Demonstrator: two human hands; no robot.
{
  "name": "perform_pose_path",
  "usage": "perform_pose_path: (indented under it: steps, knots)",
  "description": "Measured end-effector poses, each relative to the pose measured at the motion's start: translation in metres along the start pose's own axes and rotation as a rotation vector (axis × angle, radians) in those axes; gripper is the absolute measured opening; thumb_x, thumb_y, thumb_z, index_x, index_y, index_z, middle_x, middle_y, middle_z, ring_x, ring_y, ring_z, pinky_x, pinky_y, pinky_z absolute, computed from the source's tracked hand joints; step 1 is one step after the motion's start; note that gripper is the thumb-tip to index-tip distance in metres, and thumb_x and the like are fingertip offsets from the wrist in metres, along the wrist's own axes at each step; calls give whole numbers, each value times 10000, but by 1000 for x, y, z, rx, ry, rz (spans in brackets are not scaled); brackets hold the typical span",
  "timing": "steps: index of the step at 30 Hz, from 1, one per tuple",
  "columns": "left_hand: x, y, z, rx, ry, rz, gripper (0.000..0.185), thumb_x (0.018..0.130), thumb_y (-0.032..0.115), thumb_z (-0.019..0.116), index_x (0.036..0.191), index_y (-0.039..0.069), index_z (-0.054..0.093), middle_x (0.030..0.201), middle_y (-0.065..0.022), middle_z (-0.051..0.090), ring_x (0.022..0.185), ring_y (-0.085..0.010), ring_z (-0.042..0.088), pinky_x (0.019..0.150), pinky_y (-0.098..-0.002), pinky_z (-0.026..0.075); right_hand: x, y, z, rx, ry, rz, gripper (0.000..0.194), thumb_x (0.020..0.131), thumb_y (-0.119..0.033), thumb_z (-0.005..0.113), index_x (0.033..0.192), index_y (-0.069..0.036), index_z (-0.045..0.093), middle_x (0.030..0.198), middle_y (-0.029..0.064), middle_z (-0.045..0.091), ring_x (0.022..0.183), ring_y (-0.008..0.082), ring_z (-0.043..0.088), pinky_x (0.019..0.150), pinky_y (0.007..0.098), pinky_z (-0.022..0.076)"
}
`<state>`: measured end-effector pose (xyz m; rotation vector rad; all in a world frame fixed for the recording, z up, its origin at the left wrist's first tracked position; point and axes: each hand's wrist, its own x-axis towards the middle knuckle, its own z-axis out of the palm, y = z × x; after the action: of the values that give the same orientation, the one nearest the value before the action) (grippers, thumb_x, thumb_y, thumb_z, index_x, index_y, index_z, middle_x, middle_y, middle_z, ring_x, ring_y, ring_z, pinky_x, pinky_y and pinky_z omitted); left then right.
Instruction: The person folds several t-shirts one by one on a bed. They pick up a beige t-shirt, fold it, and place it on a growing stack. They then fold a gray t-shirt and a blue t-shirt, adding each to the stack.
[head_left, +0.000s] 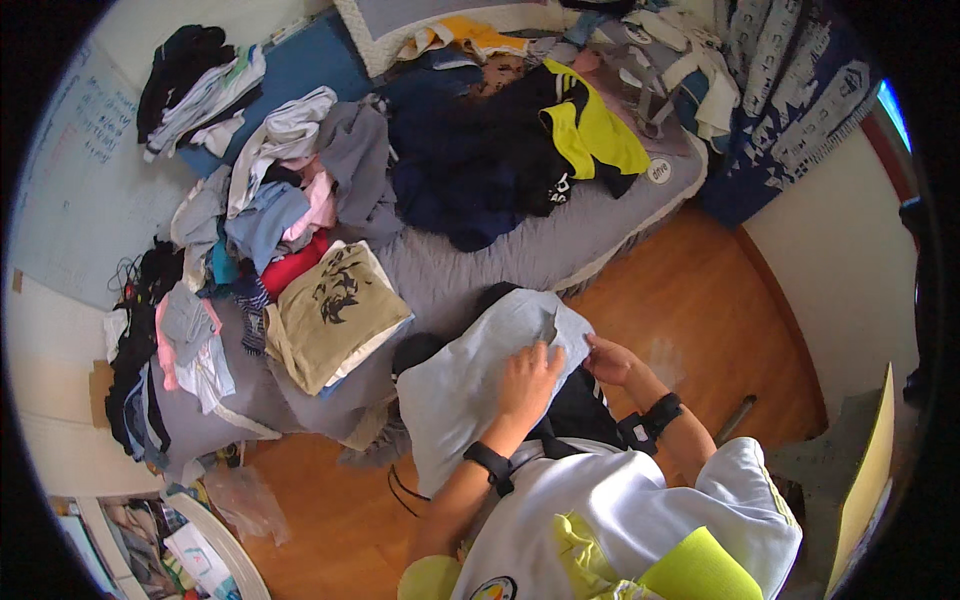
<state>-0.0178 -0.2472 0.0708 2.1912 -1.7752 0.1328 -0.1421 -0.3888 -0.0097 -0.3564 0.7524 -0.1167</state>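
A light grey-blue cloth garment is spread over my lap, on top of black clothing. My left hand lies on its upper face with the fingers bent beside a small fold. At the garment's right edge, my right hand pinches the cloth between thumb and fingers. Both wrists wear black bands. On the bed left of the garment is a stack of folded shirts, topped by a tan shirt with a dark print.
The bed with a grey cover holds a dark garment pile, a neon yellow garment and mixed clothes. An open drawer with clothes stands lower left. Plastic film lies on the wooden floor. A yellowish board edge rises at right.
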Motion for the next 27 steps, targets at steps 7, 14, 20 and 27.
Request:
perform_pose_path:
  steps: [7, 14, 20, 27]
  knots:
    - [-4, 10, 10, 26, -61, 127, 278, 707, 131, 429, 954, 12, 477, 964, -126, 467, 940, -246, 426, 858, -332, 313, 35, -16, 7, 210, -315, 314, 314, 706, -264, 578, 957, -89, 507, 932, 53, 541, 836, 173, 513, 741, 299, 418]
    - [-9, 10, 0, -249, -92, 91, 513, 654, 242, 570, 1085, 35, 384, 1119, -155, 375, 1030, -294, 365, 861, -369, 303, 19, -15, 41, 60, 176, -252, 282, 758, -136, 481, 1028, -62, 449, 964, 90, 523, 882, 236, 501, 794, 378, 392]
    - [-48, -20, -36, -325, -174, -94, 528, 658, 308, 570, 1093, 64, 398, 1111, -166, 371, 990, -317, 379, 809, -406, 320, 3, -35, 24, 13, 154, -420, 307, 765, -72, 450, 1069, -43, 417, 1015, 91, 498, 910, 229, 496, 797, 356, 402]
    - [-180, -68, -40, -221, -12, -749, 562, 691, 365, 545, 1124, 43, 385, 1142, -164, 360, 989, -339, 378, 820, -413, 310, 4, -51, -12, 39, 185, -476, 301, 766, -47, 443, 1067, -33, 424, 1002, 95, 508, 909, 230, 501, 802, 345, 405]
